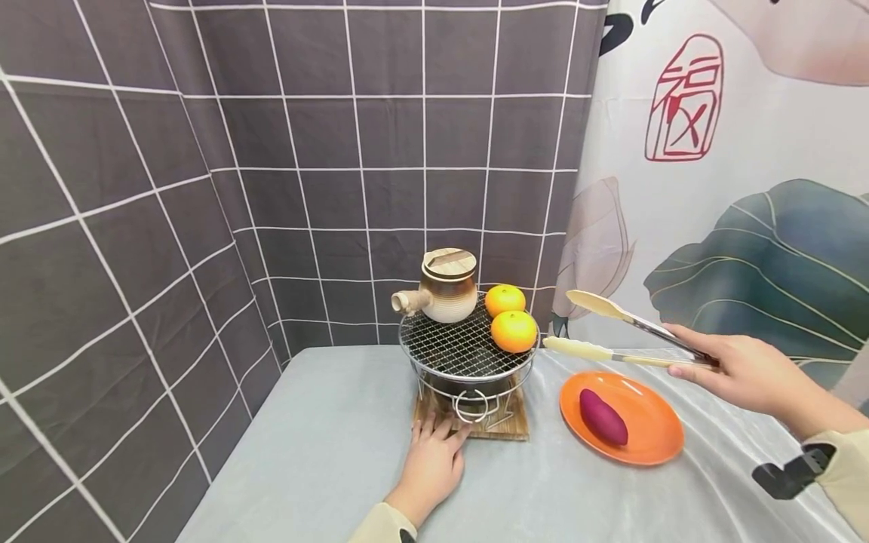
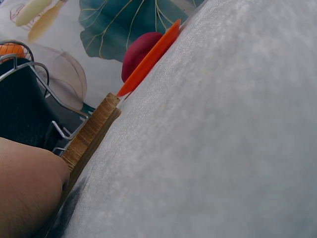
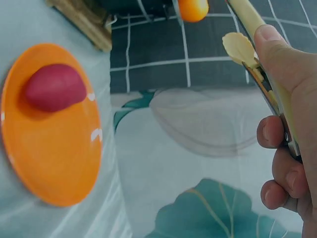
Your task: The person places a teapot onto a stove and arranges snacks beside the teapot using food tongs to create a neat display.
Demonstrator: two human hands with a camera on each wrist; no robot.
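Observation:
My right hand [image 1: 753,373] grips a pair of tongs [image 1: 648,324] with cream tips, its two arms spread apart above the orange plate [image 1: 655,430]. On that plate lies a purple sweet potato [image 1: 603,417]. My left hand [image 1: 434,460] rests with its fingers spread at the front edge of a wooden board [image 1: 505,428]. A round grill stove with a wire mesh top [image 1: 441,351] stands on the board. The mesh carries a clay pot [image 1: 451,302] with a wooden lid and two oranges [image 1: 514,332]. In the right wrist view, fingers and thumb curl around the tongs [image 3: 277,94].
A pale grey cloth covers the table [image 1: 305,452]. Behind it hangs a dark curtain with a white grid [image 1: 387,136], and to the right a white curtain with leaf prints [image 1: 767,256]. The pot's side handle [image 1: 407,303] sticks out to the left.

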